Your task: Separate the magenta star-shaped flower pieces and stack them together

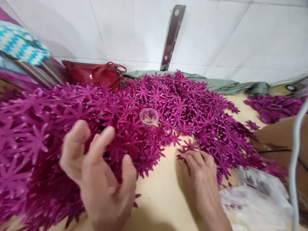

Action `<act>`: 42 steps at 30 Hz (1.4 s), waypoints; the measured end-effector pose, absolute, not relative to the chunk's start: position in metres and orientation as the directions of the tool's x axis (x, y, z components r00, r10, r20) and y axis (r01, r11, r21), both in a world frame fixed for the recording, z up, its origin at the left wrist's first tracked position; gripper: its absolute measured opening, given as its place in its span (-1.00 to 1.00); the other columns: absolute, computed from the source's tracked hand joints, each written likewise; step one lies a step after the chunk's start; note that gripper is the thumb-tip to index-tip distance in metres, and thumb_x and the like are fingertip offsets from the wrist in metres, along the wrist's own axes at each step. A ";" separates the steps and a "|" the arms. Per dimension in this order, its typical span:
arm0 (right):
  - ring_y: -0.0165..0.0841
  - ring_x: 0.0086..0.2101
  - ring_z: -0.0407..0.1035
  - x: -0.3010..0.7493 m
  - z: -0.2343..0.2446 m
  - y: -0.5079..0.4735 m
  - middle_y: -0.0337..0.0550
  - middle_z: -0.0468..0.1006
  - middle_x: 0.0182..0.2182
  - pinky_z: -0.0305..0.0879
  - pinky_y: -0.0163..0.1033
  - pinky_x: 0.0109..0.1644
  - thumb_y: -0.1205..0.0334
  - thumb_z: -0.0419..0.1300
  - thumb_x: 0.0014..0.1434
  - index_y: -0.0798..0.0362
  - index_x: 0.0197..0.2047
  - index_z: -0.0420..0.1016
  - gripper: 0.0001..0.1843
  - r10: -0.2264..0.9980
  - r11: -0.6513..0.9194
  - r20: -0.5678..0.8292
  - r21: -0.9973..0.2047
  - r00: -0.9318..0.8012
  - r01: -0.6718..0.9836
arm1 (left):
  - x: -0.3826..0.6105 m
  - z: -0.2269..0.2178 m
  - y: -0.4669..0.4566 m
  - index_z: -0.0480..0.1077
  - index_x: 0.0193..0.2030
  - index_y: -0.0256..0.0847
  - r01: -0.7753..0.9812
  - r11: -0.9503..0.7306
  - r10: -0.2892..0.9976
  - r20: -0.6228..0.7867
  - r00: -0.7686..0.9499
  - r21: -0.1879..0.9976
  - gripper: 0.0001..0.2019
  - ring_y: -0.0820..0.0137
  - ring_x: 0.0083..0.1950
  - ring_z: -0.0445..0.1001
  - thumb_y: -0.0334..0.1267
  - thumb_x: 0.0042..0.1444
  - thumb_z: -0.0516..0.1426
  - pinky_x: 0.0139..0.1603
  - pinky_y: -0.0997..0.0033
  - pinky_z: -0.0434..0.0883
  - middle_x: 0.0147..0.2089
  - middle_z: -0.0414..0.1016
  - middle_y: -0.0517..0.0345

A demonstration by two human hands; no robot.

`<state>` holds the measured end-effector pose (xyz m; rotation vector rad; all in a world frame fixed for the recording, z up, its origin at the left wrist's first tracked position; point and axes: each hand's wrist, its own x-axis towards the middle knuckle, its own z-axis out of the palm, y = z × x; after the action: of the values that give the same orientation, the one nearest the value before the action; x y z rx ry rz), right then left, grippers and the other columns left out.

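My left hand [103, 179] is raised over the left heap of purple flower-shaped pieces [36, 138], its fingers apart and curled, with nothing visible in them. On the pale tabletop [158, 192], my right hand [198, 170] has its fingertips pinched on a purple flower piece [189, 146] at the edge of the right-hand heap [178, 99]. The hand hides part of that piece. Between the two heaps sits a small clear plastic cup [148, 117] with something small in it that I cannot make out.
Behind the heaps lie a red bag [81, 72] and green cloth [223, 86] along the tiled wall. A clear plastic bag [255, 202] rests at the right, beside a cardboard box [279, 134] and a pale cable [295, 154]. More purple pieces [274, 107] lie at the far right.
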<state>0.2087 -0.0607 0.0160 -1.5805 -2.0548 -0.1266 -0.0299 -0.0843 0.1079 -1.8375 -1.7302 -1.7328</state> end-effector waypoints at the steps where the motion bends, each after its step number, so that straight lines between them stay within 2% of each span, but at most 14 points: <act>1: -0.01 -0.02 0.34 0.208 0.015 -0.061 0.00 0.64 -0.14 0.29 0.14 0.06 0.29 0.12 0.40 -0.02 -0.16 0.57 -0.83 0.869 0.319 0.462 -0.246 -0.178 0.915 | -0.027 0.107 -0.085 0.37 0.36 -0.08 0.703 -0.452 0.616 0.762 -0.199 0.549 -0.28 0.09 0.52 0.14 -0.62 0.05 0.25 0.53 0.01 0.22 0.51 0.17 0.06; 3: -0.01 -0.01 0.34 0.208 0.016 -0.062 -0.01 0.64 -0.11 0.27 0.09 0.02 0.36 0.08 0.39 -0.02 -0.13 0.54 -0.79 0.878 0.342 0.426 -0.242 -0.218 0.908 | -0.015 0.103 -0.087 0.53 0.13 -0.11 0.435 -0.698 0.659 0.748 0.079 0.569 -0.49 0.25 0.31 0.46 -0.63 0.08 0.22 0.41 0.22 0.39 0.22 0.53 0.10; 4: -0.03 -0.02 0.35 0.208 0.017 -0.063 -0.02 0.64 -0.11 0.26 0.05 -0.02 0.37 0.06 0.39 -0.02 -0.11 0.53 -0.78 0.882 0.358 0.406 -0.241 -0.242 0.902 | -0.006 0.100 -0.088 0.56 0.07 -0.12 0.179 -0.712 0.700 0.663 0.265 0.679 -0.58 0.32 0.18 0.57 -0.61 0.15 0.18 0.32 0.33 0.46 0.09 0.63 0.12; 7: -0.09 -0.14 0.37 0.208 0.020 -0.062 -0.05 0.61 -0.23 0.24 -0.02 -0.11 0.34 0.03 0.40 -0.01 -0.11 0.50 -0.78 0.900 0.373 0.344 -0.297 -0.266 0.879 | 0.024 0.081 -0.096 0.61 -0.06 -0.20 -0.141 -0.130 0.753 0.190 0.630 0.982 -0.79 0.28 0.03 0.66 -0.46 0.28 0.17 0.11 0.34 0.55 -0.04 0.70 -0.02; 9: -0.11 -0.18 0.38 0.208 0.022 -0.061 -0.08 0.58 -0.29 0.25 -0.04 -0.11 0.29 0.03 0.41 -0.02 -0.15 0.51 -0.79 0.921 0.337 0.328 -0.402 -0.210 0.852 | 0.041 0.061 -0.101 0.56 -0.04 -0.26 -0.212 0.198 0.826 -0.046 0.561 0.957 -0.83 0.30 -0.11 0.65 -0.31 0.30 0.19 -0.02 0.33 0.56 -0.14 0.67 -0.05; 11: -0.14 -0.16 0.42 0.208 0.027 -0.062 -0.09 0.60 -0.25 0.28 -0.06 -0.07 0.23 0.08 0.40 -0.04 -0.13 0.53 -0.82 0.940 0.257 0.334 -0.562 -0.069 0.786 | 0.049 0.043 -0.102 0.50 -0.08 -0.26 -0.281 0.326 0.883 -0.185 0.431 0.903 -0.85 0.36 -0.15 0.60 -0.24 0.30 0.21 -0.03 0.36 0.53 -0.18 0.61 0.01; 13: -0.19 -0.14 0.46 0.207 0.035 -0.062 -0.11 0.62 -0.17 0.32 -0.10 -0.03 0.16 0.18 0.37 -0.06 -0.08 0.54 -0.86 0.944 0.164 0.305 -0.766 0.127 0.621 | 0.046 0.030 -0.098 0.47 -0.14 -0.24 -0.282 0.296 0.922 -0.196 0.334 0.913 -0.86 0.38 -0.11 0.56 -0.20 0.31 0.22 0.02 0.38 0.49 -0.19 0.56 0.07; 16: -0.32 -0.19 0.48 0.200 0.046 -0.059 -0.20 0.60 -0.21 0.36 -0.21 -0.07 0.06 0.34 0.27 -0.08 -0.09 0.55 -0.81 0.960 0.041 0.073 -0.992 0.270 0.122 | 0.033 0.023 -0.079 0.48 -0.08 -0.19 -0.284 0.183 0.971 -0.127 0.204 0.941 -0.83 0.38 -0.04 0.54 -0.15 0.31 0.24 0.08 0.38 0.48 -0.10 0.55 0.10; 19: -0.41 -0.28 0.47 0.186 0.052 -0.053 -0.28 0.60 -0.26 0.39 -0.29 -0.12 0.08 0.49 0.09 -0.07 -0.16 0.58 -0.71 0.968 -0.129 -0.201 -0.912 0.151 -0.390 | 0.021 0.017 -0.058 0.48 0.02 -0.15 -0.360 0.125 0.992 -0.123 0.030 0.924 -0.76 0.35 -0.02 0.57 -0.08 0.34 0.20 0.06 0.31 0.53 0.02 0.56 0.06; 23: -0.32 -0.17 0.55 0.168 0.050 -0.049 -0.13 0.70 -0.19 0.44 -0.17 0.05 -0.01 0.51 0.07 -0.01 -0.14 0.63 -0.64 0.940 -0.287 -0.342 -0.767 -0.012 -0.574 | 0.019 0.010 -0.048 0.45 0.18 -0.11 -0.415 0.097 0.995 -0.079 0.062 0.905 -0.67 0.26 0.14 0.55 -0.05 0.37 0.17 0.17 0.19 0.51 0.19 0.53 -0.01; 27: -0.31 -0.17 0.52 0.157 0.042 -0.053 -0.11 0.67 -0.20 0.42 -0.16 0.03 -0.23 0.38 0.17 0.01 -0.14 0.60 -0.54 0.957 -0.259 -0.290 -0.837 -0.011 -0.481 | 0.022 0.009 -0.050 0.49 0.09 -0.10 -0.378 0.047 0.998 -0.059 -0.021 0.925 -0.73 0.36 0.07 0.55 -0.16 0.29 0.27 0.15 0.33 0.50 0.05 0.58 0.09; 33: -0.38 -0.28 0.37 0.162 0.044 -0.058 -0.29 0.46 -0.32 0.33 -0.25 -0.12 0.08 0.36 0.27 -0.03 -0.19 0.44 -0.79 0.955 0.026 0.055 -0.994 0.291 0.102 | 0.023 0.012 -0.052 0.49 -0.04 -0.16 -0.382 0.055 0.994 -0.087 -0.069 0.923 -0.82 0.42 -0.06 0.58 -0.18 0.28 0.27 0.03 0.42 0.53 -0.11 0.60 0.13; 37: -0.27 -0.14 0.43 0.168 0.051 -0.041 -0.14 0.52 -0.14 0.36 -0.13 0.01 0.16 0.23 0.35 -0.04 0.00 0.44 -0.82 0.959 0.151 0.237 -0.892 0.154 0.426 | 0.023 0.013 -0.052 0.47 -0.08 -0.17 -0.421 0.047 0.989 -0.101 -0.106 0.906 -0.82 0.46 -0.15 0.57 -0.16 0.26 0.29 -0.03 0.44 0.54 -0.17 0.58 0.17; 42: -0.07 -0.01 0.42 0.161 0.043 -0.001 0.11 0.47 0.01 0.35 0.07 0.11 0.29 0.24 0.27 0.05 0.15 0.45 -0.63 0.957 0.204 0.287 -0.581 -0.036 0.788 | 0.023 0.016 -0.051 0.46 -0.10 -0.19 -0.433 0.069 0.987 -0.123 -0.098 0.899 -0.80 0.44 -0.15 0.57 -0.15 0.24 0.30 -0.02 0.41 0.53 -0.15 0.57 0.14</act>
<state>0.1606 -0.0009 0.0434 -1.6223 -1.8598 0.3490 0.0228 -0.0513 0.0159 -1.7491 -2.3552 -3.2838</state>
